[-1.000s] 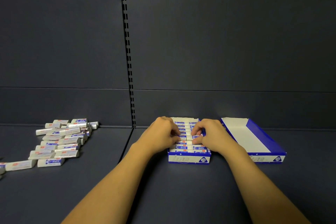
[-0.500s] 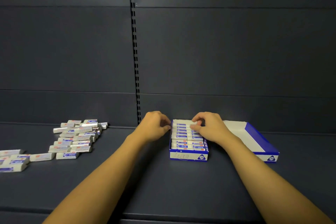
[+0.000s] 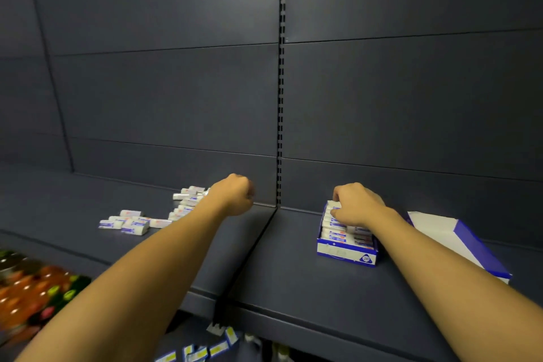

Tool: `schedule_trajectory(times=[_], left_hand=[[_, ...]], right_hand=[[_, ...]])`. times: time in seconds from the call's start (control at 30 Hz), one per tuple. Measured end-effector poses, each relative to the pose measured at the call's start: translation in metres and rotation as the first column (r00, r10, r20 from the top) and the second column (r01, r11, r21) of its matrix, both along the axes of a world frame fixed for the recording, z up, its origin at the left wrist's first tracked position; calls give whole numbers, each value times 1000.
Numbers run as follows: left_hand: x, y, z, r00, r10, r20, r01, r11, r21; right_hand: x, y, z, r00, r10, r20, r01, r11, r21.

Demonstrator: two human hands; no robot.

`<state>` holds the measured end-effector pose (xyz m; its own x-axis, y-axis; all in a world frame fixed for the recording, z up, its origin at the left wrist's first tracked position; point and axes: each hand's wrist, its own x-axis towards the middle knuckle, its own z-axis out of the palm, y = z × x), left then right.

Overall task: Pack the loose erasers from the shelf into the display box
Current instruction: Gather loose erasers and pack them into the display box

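1. Shelf [image 3: 293,282]: holds all task items.
2. Display box [image 3: 346,251]: right of centre, nearly full; light card, steady it when loading.
3. Right hand [image 3: 357,206]: fingers curled onto packed erasers at box rear.
4. Left hand [image 3: 235,194]: fingers curled, appears to hold nothing, beside loose erasers [image 3: 132,222].
5. Erasers: light, firm, sleeved; pinch by long sides.

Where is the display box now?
The display box stands on the shelf, right of centre, under the right hand, with the empty lid to its right.
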<state>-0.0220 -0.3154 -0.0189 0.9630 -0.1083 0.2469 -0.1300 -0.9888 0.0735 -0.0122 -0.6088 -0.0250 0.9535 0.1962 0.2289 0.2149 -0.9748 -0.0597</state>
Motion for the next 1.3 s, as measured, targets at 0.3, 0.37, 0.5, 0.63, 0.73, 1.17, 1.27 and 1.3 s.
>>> schedule_trajectory(times=[0.3, 0.37, 0.5, 0.63, 0.73, 1.17, 1.27, 1.3], left_hand=[[-44, 70, 11, 988, 155, -9, -154, 984, 89], [-51, 86, 11, 985, 171, -5, -170, 981, 90], [-63, 120, 10, 983, 186, 0, -185, 978, 94], [-75, 157, 12, 984, 177, -27, -173, 980, 98], [-83, 184, 14, 988, 154, -18, -152, 984, 98], [-95, 282, 5, 997, 67, -25, -66, 997, 44], [-89, 298, 2, 997, 76, -30, -74, 996, 39], [-84, 302, 1, 997, 73, -28, -72, 997, 36]], right_hand=[[-26, 68, 15, 996, 67, -59, -74, 989, -128], [-32, 84, 19, 995, 60, -80, -71, 988, -138], [-44, 119, 27, 994, 70, -86, -81, 988, -131], [-58, 159, 30, 992, 61, -114, -73, 991, -109], [-67, 192, 30, 991, 58, -119, -71, 992, -105], [-89, 310, 19, 996, 67, -58, -73, 991, -115], [-84, 323, 21, 996, 62, -58, -69, 989, -127], [-81, 327, 22, 997, 57, -56, -64, 990, -127]])
